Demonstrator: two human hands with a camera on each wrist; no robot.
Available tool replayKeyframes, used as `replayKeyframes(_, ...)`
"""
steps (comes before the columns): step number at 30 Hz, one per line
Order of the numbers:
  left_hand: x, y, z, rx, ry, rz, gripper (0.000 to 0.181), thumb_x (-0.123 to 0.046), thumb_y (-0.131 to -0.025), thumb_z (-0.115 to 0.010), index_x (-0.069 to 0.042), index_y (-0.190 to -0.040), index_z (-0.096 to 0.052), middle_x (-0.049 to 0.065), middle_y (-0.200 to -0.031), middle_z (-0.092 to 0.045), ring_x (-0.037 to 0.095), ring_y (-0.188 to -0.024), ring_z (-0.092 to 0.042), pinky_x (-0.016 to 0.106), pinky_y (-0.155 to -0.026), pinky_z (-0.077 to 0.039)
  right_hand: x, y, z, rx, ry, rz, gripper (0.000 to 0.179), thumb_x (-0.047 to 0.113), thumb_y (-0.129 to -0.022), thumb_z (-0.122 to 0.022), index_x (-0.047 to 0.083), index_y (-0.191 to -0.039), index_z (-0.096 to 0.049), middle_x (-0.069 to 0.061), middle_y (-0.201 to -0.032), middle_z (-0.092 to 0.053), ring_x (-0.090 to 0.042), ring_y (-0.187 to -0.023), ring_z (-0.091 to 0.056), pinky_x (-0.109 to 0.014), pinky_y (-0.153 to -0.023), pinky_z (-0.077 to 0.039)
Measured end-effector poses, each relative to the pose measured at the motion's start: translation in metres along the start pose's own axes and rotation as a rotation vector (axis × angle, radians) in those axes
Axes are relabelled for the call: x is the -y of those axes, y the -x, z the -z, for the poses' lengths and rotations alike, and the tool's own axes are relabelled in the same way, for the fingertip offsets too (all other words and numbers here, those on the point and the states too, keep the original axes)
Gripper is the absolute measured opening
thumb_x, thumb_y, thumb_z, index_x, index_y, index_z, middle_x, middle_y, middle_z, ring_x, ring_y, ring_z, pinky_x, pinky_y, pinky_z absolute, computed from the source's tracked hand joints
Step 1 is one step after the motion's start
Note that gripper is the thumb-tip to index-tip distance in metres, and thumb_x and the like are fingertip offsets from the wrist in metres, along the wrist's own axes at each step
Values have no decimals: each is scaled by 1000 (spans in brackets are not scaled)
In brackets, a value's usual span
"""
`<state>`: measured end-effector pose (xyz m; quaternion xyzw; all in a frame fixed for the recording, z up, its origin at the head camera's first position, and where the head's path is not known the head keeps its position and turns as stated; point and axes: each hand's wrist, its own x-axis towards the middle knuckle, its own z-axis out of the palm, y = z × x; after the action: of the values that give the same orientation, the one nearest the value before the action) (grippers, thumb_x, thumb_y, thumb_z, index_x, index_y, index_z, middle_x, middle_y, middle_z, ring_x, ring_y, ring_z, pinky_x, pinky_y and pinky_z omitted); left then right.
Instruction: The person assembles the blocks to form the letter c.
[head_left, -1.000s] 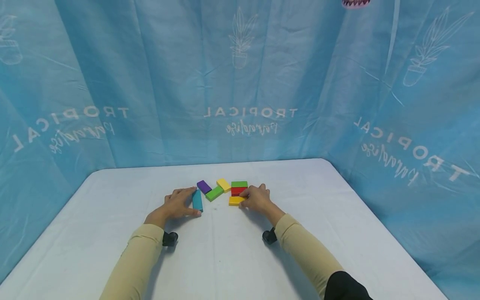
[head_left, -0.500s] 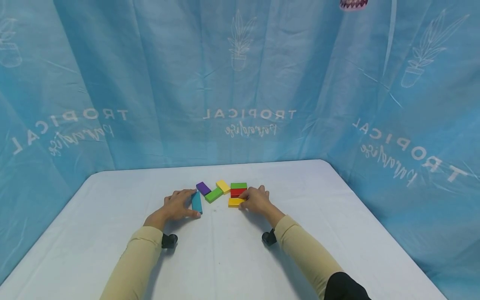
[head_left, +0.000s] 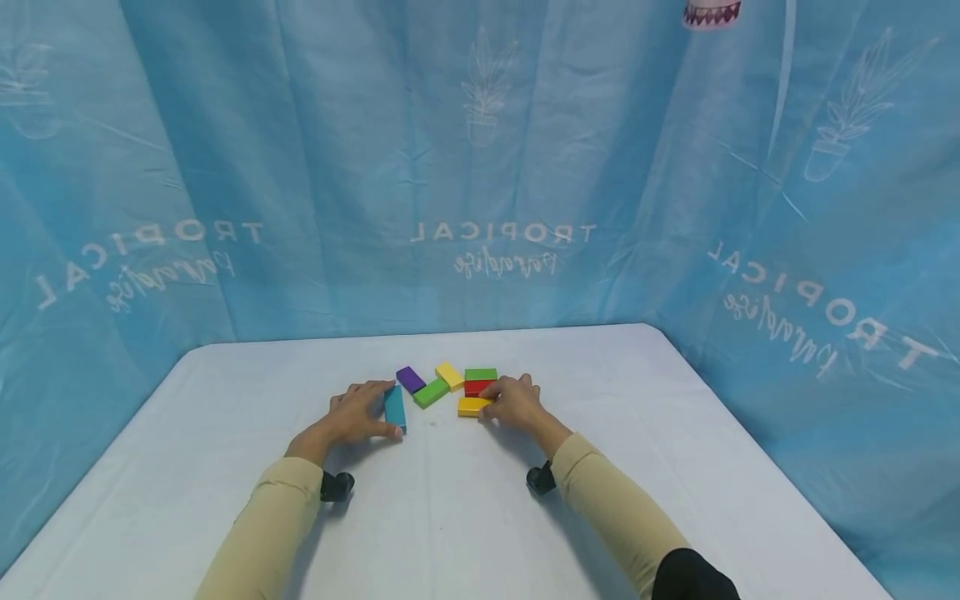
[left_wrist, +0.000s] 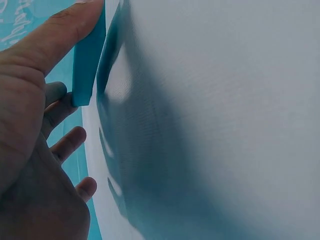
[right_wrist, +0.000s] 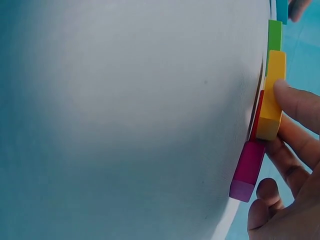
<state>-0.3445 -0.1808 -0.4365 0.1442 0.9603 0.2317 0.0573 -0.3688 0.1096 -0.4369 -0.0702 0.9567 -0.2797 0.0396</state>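
My left hand holds a teal block by its two ends, thumb at the near one and fingertips at the far one. In the left wrist view, the teal block stands slightly tilted close over the white cloth. Between thumb and fingers, my right hand pinches a golden-yellow block, just in front of a red block and a green block. A magenta block lies under the fingers in the right wrist view; the hand hides it in the head view.
Between the hands, a purple block, another green block and a paler yellow block form a zigzag. A white cloth covers the table. Blue printed curtains hang behind it and along its sides.
The head view has tilted slightly, so the table and hands appear a little lower. Both hands keep the same blocks in nearly the same places.
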Motion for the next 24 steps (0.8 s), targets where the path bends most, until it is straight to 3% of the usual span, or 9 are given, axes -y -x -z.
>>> replayKeyframes(6,-5,8,0,-6,-12,-59,92,-48,-77,-77,-4,-146,-36,22,-147,-36,45,-132,-28,67,-100,-19,0,2,-1,-7,20,10,29,24,-79,-80,18,-107,-75,2,-98,-61,-25,-95,-39,-37,-76,-34)
replayKeyframes(24,-37,54,0,-71,1,-120,90,-45,-74,-81,-6,-144,-41,20,-142,-42,40,-126,-36,64,-97,-24,-1,1,-1,13,46,26,26,23,-80,-79,19,-105,-76,3,-97,-62,-25,-99,-38,-38,-77,-34)
